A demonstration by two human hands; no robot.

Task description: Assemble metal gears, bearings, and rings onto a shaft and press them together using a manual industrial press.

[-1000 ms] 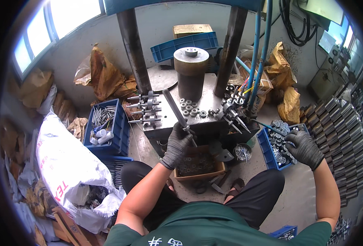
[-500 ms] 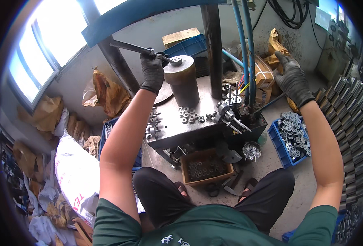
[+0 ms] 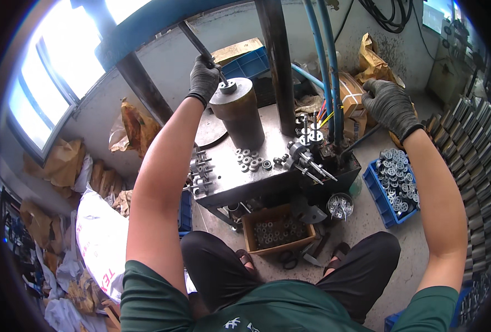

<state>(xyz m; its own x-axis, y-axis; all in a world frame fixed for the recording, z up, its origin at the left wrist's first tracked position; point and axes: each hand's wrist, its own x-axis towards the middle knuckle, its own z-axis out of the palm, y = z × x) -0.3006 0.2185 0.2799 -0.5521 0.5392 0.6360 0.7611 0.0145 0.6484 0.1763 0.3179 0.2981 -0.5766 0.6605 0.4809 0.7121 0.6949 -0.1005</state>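
In a dark grey work glove, my left hand [image 3: 204, 79] is closed round a long metal shaft [image 3: 193, 37]. The shaft slants down into a small metal ring [image 3: 228, 87] on top of a thick steel cylinder [image 3: 238, 113]. My gloved right hand [image 3: 390, 108] hovers at the right with its fingers bent and partly apart; nothing shows in it. Near its wrist is a dark lever [image 3: 361, 140], whose end is hidden behind that hand. On the metal table [image 3: 231, 182] lie several small rings [image 3: 248, 159] and several finished-looking shafts with gears [image 3: 306, 157].
A blue press frame [image 3: 145, 34] with dark posts [image 3: 276, 66] stands over the table. Below is a wooden box [image 3: 251, 238] of rings, beside a metal bowl [image 3: 340, 206]. At the right are a blue crate [image 3: 389, 213] of wheels and stacked metal bars [image 3: 472, 166].
The shaft has swung more upright, its top moving right, and my left hand still grips it. The fingers of my right hand have bent from a spread pose. The whole view has shifted slightly.
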